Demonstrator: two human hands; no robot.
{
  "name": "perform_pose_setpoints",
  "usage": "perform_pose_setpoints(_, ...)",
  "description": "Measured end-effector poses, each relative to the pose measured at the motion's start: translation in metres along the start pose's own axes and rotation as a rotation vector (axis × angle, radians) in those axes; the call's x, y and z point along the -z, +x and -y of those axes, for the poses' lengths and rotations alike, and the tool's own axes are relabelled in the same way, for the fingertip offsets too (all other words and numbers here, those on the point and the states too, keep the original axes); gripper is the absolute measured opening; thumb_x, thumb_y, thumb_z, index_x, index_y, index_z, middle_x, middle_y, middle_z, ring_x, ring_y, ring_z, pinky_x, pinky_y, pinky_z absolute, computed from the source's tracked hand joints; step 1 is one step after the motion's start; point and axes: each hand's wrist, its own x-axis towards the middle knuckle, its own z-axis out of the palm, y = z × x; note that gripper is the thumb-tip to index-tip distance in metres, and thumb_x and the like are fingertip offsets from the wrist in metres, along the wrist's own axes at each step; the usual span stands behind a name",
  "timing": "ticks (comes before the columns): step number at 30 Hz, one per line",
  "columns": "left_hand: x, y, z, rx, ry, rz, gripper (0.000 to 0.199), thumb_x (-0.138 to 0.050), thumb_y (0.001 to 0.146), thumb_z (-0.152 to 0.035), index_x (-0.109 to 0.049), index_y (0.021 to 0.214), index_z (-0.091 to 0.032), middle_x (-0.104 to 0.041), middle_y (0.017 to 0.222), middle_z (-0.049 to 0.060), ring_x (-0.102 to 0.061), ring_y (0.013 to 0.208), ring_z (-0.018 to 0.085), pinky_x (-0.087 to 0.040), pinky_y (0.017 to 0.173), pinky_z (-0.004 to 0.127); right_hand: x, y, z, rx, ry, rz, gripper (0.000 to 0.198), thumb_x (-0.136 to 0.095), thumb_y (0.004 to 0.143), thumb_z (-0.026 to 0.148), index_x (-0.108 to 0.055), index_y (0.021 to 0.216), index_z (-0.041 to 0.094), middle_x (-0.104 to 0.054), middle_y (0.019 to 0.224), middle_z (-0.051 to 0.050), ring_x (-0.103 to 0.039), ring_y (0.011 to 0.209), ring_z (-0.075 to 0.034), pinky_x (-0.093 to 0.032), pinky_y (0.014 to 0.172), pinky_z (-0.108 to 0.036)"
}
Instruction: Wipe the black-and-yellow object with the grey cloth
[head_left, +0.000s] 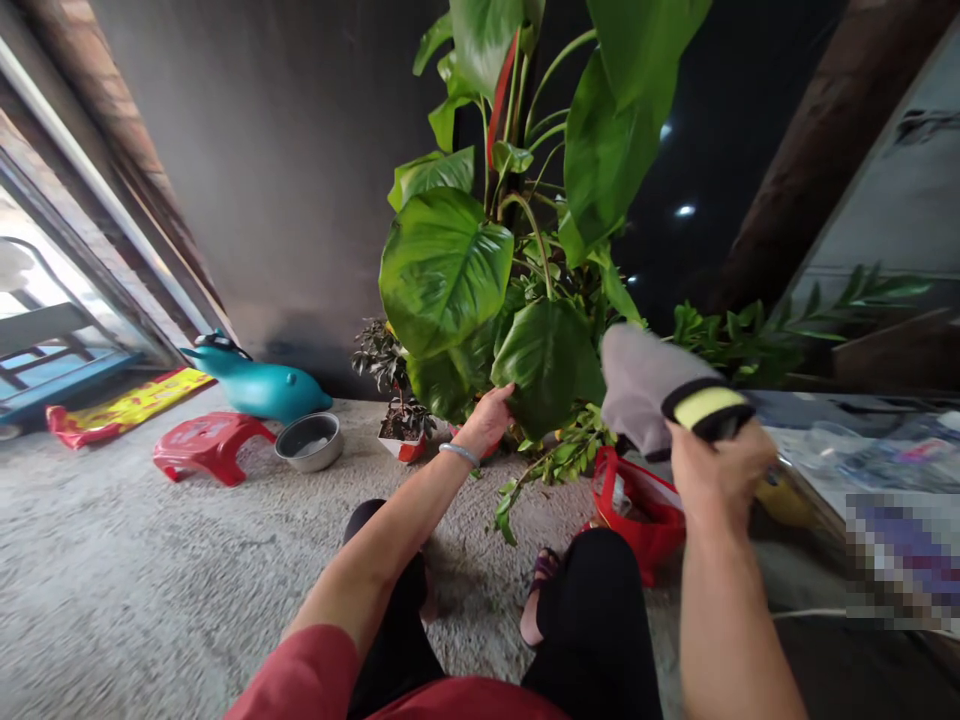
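Head view is showing the left hand (489,418) cupping the lower edge of a big leaf (541,365) while the right hand (716,470), just to its right, is gripping a grey cloth (641,385) near the leaf's face

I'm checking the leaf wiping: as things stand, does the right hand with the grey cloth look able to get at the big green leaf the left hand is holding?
Probably yes: the right hand holds the grey cloth beside the big green leaf, with nothing between them; the left hand steadies its lower edge.
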Motion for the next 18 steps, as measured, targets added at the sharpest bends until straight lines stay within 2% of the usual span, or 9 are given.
perform_pose_setpoints(1, -0.002, -0.001, 0.002, 0.002, 0.001, 0.013, 0.015, -0.08, 0.091, -0.025, -0.075, 0.102, -0.016, -0.081, 0.093, 0.006, -0.075, 0.09, 0.02, -0.057, 0.085, 0.031, -0.01, 0.015, 0.006, 0.026, -0.012, -0.041, 0.038, -0.069, 0.072, 0.027, -0.077, 0.108, 0.018, -0.08, 0.119, -0.016, -0.074, 0.117, -0.038, -0.055, 0.109, -0.055)
perform_pose_setpoints(2, -0.004, -0.002, 0.004, 0.002, 0.001, 0.021, 0.014, -0.079, 0.09, -0.024, -0.075, 0.101, -0.016, -0.08, 0.092, 0.005, -0.074, 0.086, 0.019, -0.055, 0.083, 0.031, -0.021, 0.022, 0.012, 0.04, -0.014, -0.023, 0.038, -0.069, 0.072, 0.026, -0.076, 0.109, 0.018, -0.079, 0.12, -0.017, -0.073, 0.119, -0.039, -0.054, 0.111, -0.056)
perform_pose_setpoints(3, -0.006, -0.002, 0.005, 0.0, 0.0, 0.024, 0.012, -0.079, 0.09, -0.023, -0.074, 0.099, -0.016, -0.079, 0.09, 0.005, -0.073, 0.081, 0.018, -0.054, 0.08, 0.03, -0.033, 0.021, 0.015, 0.041, -0.009, 0.058, 0.04, -0.068, 0.071, 0.023, -0.077, 0.11, 0.017, -0.079, 0.12, -0.017, -0.072, 0.121, -0.039, -0.052, 0.113, -0.057)
perform_pose_setpoints(5, -0.009, -0.002, 0.008, -0.008, -0.004, 0.025, 0.01, -0.079, 0.088, -0.02, -0.072, 0.093, -0.016, -0.077, 0.085, 0.004, -0.069, 0.075, 0.016, -0.053, 0.078, 0.03, -0.052, -0.005, 0.015, 0.01, 0.014, 0.321, 0.044, -0.065, 0.069, 0.019, -0.078, 0.111, 0.019, -0.08, 0.118, -0.016, -0.072, 0.123, -0.039, -0.051, 0.115, -0.057)
perform_pose_setpoints(7, -0.007, 0.0, 0.009, -0.025, -0.001, 0.024, 0.014, -0.082, 0.084, -0.02, -0.07, 0.09, -0.016, -0.075, 0.082, 0.003, -0.068, 0.074, 0.016, -0.053, 0.081, 0.031, -0.059, -0.052, 0.004, -0.04, 0.035, 0.545, 0.042, -0.064, 0.068, 0.019, -0.079, 0.107, 0.025, -0.082, 0.112, -0.011, -0.075, 0.117, -0.039, -0.055, 0.11, -0.055)
perform_pose_setpoints(9, 0.001, 0.003, 0.01, -0.049, 0.014, 0.028, 0.02, -0.086, 0.081, -0.023, -0.069, 0.091, -0.017, -0.075, 0.085, 0.003, -0.069, 0.078, 0.017, -0.054, 0.087, 0.033, -0.054, -0.104, -0.015, -0.102, 0.06, 0.634, 0.035, -0.065, 0.069, 0.022, -0.079, 0.099, 0.032, -0.083, 0.104, -0.008, -0.078, 0.108, -0.039, -0.062, 0.099, -0.052)
perform_pose_setpoints(12, 0.025, 0.005, 0.02, -0.04, 0.108, -0.01, 0.026, -0.086, 0.079, -0.023, -0.07, 0.099, -0.019, -0.078, 0.096, 0.005, -0.071, 0.088, 0.019, -0.054, 0.092, 0.033, -0.035, -0.16, -0.05, -0.305, 0.084, 0.662, 0.02, -0.07, 0.065, 0.029, -0.075, 0.083, 0.037, -0.082, 0.091, -0.006, -0.08, 0.097, -0.041, -0.065, 0.09, -0.053)
perform_pose_setpoints(15, 0.057, 0.002, 0.05, 0.054, 0.229, -0.153, 0.032, -0.086, 0.075, -0.012, -0.072, 0.103, -0.02, -0.078, 0.099, 0.005, -0.071, 0.096, 0.02, -0.052, 0.096, 0.031, -0.01, -0.178, -0.078, -0.47, 0.049, 0.671, 0.012, -0.072, 0.064, 0.043, -0.069, 0.073, 0.036, -0.08, 0.081, -0.008, -0.08, 0.089, -0.042, -0.066, 0.086, -0.058)
perform_pose_setpoints(18, 0.086, -0.001, 0.095, 0.121, 0.205, -0.232, 0.049, -0.087, 0.064, 0.003, -0.069, 0.104, -0.019, -0.073, 0.093, 0.004, -0.07, 0.107, 0.023, -0.049, 0.103, 0.032, 0.015, -0.175, -0.095, -0.426, -0.008, 0.655, 0.02, -0.07, 0.07, 0.053, -0.071, 0.074, 0.034, -0.081, 0.079, -0.009, -0.081, 0.087, -0.041, -0.067, 0.081, -0.057)
